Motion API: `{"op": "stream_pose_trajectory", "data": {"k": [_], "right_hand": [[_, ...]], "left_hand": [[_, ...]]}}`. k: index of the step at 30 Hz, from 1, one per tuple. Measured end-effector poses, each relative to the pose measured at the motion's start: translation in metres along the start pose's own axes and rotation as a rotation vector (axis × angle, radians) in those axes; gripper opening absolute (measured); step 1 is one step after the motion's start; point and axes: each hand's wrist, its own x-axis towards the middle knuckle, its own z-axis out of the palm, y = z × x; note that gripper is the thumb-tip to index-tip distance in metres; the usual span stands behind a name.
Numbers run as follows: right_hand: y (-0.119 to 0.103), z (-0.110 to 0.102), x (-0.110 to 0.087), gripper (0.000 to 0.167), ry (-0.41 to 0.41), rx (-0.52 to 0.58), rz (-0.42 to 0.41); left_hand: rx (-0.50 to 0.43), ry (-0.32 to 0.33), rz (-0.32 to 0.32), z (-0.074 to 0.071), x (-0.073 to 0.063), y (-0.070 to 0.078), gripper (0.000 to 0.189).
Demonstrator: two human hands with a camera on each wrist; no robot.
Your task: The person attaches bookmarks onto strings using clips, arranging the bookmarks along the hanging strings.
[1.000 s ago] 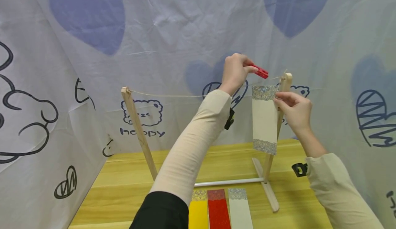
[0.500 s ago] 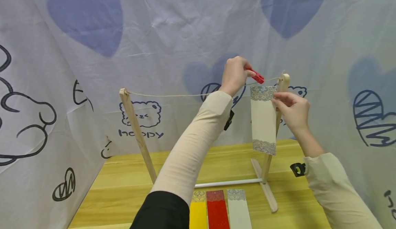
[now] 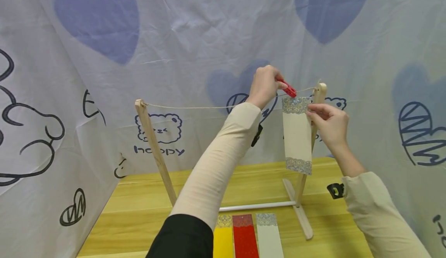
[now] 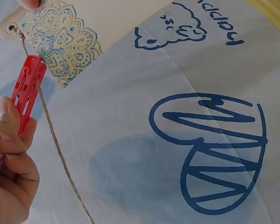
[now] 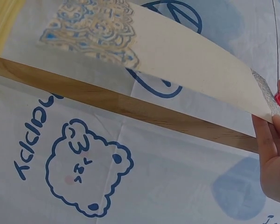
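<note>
Cloth backdrop (image 3: 195,56) w/ hearts & doodles at 12. Worktop (image 3: 139,211) at approx. 6 o'clock; on it a wood stand (image 3: 156,149), posts approx. 9 & 3. Cream card (image 3: 297,136) hangs upright at 3, nr R post; yellow card (image 3: 223,243), red card (image 3: 245,238) & white card (image 3: 270,238) lie flat approx. 6. R hand (image 3: 331,124), at 3, pinches cream card's edge at its 1 o'clock. L hand (image 3: 263,83), at 2, pinches red peg. String (image 3: 188,107) spans posts. Peg (image 3: 290,90) tip at cream card's 12 o'clock edge; can't tell if clamped.
</note>
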Motion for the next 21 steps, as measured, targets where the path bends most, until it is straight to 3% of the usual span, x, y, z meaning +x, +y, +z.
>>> {"op": "stream_pose_trajectory", "data": {"k": [10, 15, 21], "right_hand": [[-0.0017, -0.0002, 0.0011, 0.012, 0.023, 0.004, 0.02], [-0.0018, -0.0012, 0.0033, 0.013, 0.039, 0.009, 0.04], [-0.0029, -0.0018, 0.0044, 0.012, 0.031, -0.007, 0.024]], "left_hand": [[-0.074, -0.062, 0.064, -0.0061, -0.0008, -0.0022, 0.014], [-0.033, -0.076, 0.096, -0.0058, 0.0014, -0.0003, 0.015], [-0.048, -0.087, 0.09, -0.0027, 0.0001, 0.001, 0.014]]}}
